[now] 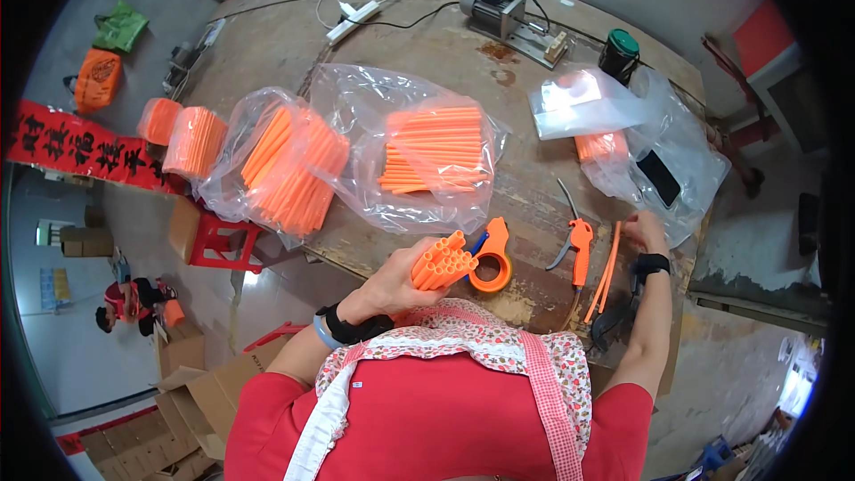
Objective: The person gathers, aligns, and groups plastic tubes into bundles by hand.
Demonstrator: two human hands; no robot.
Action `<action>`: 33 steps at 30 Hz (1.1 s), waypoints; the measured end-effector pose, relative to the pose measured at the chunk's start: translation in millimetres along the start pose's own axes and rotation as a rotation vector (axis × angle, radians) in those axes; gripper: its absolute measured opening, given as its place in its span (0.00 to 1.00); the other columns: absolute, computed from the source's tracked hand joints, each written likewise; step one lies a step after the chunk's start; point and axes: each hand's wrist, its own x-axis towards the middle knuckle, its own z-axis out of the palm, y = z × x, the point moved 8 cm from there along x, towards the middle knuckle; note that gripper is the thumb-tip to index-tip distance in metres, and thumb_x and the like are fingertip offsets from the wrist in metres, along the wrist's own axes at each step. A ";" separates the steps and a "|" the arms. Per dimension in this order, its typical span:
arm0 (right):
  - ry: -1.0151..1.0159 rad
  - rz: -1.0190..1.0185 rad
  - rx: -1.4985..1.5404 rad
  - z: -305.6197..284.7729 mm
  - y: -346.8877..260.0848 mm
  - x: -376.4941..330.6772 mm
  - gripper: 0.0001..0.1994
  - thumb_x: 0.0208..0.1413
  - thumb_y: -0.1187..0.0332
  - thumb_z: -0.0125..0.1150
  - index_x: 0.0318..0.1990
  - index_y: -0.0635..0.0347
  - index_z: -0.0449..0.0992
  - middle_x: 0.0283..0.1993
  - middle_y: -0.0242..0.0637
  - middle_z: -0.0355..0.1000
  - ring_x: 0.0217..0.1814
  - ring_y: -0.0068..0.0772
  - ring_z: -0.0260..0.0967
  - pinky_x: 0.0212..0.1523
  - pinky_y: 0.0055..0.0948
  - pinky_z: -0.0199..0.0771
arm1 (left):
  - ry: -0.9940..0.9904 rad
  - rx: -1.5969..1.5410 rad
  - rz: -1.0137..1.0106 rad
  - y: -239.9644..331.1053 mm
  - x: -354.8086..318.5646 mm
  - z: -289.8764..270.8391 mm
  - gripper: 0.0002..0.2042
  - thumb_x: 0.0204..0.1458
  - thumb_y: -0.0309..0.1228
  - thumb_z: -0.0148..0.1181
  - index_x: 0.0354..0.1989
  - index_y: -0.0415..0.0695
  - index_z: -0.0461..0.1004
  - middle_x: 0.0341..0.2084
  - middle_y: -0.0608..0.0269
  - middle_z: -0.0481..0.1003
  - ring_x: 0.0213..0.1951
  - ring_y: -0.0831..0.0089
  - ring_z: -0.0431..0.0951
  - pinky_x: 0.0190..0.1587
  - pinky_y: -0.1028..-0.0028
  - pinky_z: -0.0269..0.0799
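Note:
A bundle of short orange plastic tubes point(442, 262) is gripped in my left hand point(394, 278), their open ends showing. My right hand point(645, 232) is at the right edge of the table, its fingers closed at the upper end of two thin orange tubes point(606, 274); the fingertips are partly hidden. Between my hands are a roll of orange-and-yellow tape on an orange tape dispenser point(491, 273), just beside the bundle, and an orange-handled glue gun point(579, 248). A dark curved tool point(614, 325) sits below my right wrist.
Clear plastic bags hold stacked orange tubes point(436, 150) and more tubes point(298, 169). Further tube bundles point(194, 142) are at the left. A phone point(658, 178) lies on plastic at the right. Behind are a motor point(495, 11), a power strip point(353, 22) and a green-lidded container point(620, 53).

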 end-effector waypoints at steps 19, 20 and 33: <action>-0.696 -0.361 1.296 50.8 -314.4 -230.2 0.25 0.58 0.60 0.53 0.58 0.61 0.56 0.31 0.38 0.71 0.24 0.24 0.72 0.26 0.19 0.73 | 0.281 0.917 0.280 27.5 -3.0 -4.9 0.31 0.35 0.24 0.65 0.53 0.41 0.64 0.31 0.55 0.69 0.31 0.56 0.74 0.34 0.63 0.69; -0.703 -0.344 1.323 54.0 -315.5 -229.2 0.23 0.59 0.62 0.53 0.58 0.61 0.56 0.31 0.38 0.71 0.23 0.23 0.71 0.25 0.19 0.72 | 0.275 0.959 0.273 28.0 -3.8 -4.7 0.31 0.35 0.24 0.65 0.53 0.41 0.63 0.32 0.55 0.69 0.32 0.57 0.74 0.35 0.63 0.70; -0.683 -0.268 1.359 61.3 -318.2 -227.9 0.18 0.59 0.69 0.52 0.54 0.63 0.60 0.27 0.34 0.70 0.24 0.22 0.71 0.27 0.20 0.75 | 0.253 0.919 0.206 13.4 -8.2 -5.6 0.35 0.32 0.24 0.67 0.55 0.41 0.61 0.33 0.52 0.70 0.34 0.52 0.74 0.35 0.60 0.71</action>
